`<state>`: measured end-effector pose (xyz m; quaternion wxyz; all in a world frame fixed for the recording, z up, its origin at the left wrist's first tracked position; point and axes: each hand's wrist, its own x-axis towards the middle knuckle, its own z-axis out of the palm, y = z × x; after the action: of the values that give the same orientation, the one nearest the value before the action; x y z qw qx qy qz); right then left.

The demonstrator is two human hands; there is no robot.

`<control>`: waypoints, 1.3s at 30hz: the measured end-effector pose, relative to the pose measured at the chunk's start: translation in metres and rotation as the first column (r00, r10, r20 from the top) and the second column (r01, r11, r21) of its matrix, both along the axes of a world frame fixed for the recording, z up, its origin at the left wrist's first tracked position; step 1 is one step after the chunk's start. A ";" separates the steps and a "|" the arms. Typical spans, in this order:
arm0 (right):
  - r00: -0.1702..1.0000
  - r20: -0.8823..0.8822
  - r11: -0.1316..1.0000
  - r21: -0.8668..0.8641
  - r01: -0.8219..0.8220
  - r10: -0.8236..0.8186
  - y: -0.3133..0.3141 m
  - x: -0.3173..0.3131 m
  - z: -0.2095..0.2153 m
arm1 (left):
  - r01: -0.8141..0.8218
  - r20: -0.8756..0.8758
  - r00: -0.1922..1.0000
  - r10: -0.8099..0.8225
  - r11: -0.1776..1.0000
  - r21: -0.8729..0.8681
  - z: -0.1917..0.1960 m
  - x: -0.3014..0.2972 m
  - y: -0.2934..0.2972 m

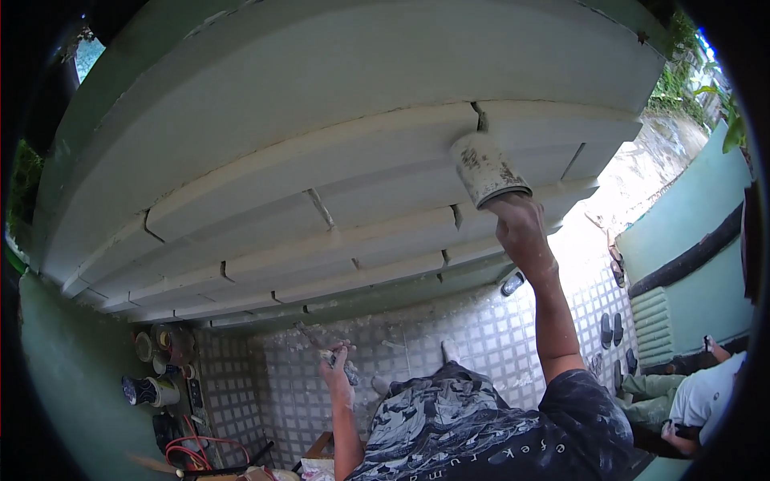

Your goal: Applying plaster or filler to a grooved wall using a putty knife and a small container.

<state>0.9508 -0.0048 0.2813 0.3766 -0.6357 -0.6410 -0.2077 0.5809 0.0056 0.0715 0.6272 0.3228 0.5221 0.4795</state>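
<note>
My right hand (520,220) is raised and closed at the dark-rimmed end of a white, grey-stained cylindrical can (488,167). The can's far end is up against the pale stepped wall (353,152), just below a dark notch in a ledge; I cannot tell whether they touch. Some of my fingers are hidden by the rim. Lower down, my left hand (337,370) is closed round a whitish-smeared tool with a thin shaft or blade, which looks like a putty knife (309,335). White dust or filler marks both hands.
Tiled floor (281,385) lies below, spotted white. At left stand buckets (164,391) and a red hose (196,449). Sandals (611,329) lie at right. Another person (706,401) in a white shirt is at lower right, near a green wall (682,232). A cup-like container (512,283) stands by the wall's foot.
</note>
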 end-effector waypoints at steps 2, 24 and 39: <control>0.999 -0.005 0.998 0.008 -0.054 0.054 -0.006 0.001 -0.001 | -0.005 -0.008 1.000 0.005 1.000 -0.005 0.001 0.006 0.000; -0.068 -0.972 0.723 0.212 -0.657 0.223 -0.014 -0.021 -0.093 | 0.065 -0.046 0.998 -0.048 0.871 0.487 0.080 0.152 0.002; 0.587 -0.717 0.605 -0.288 -0.742 0.378 -0.003 0.001 -0.147 | 0.182 -0.487 0.873 0.003 0.926 0.332 0.034 0.185 -0.028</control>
<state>0.9518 -0.0080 0.1344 0.3973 -0.4961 -0.6949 0.3362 0.7659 -0.0223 0.1058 0.4286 0.5671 0.5459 0.4435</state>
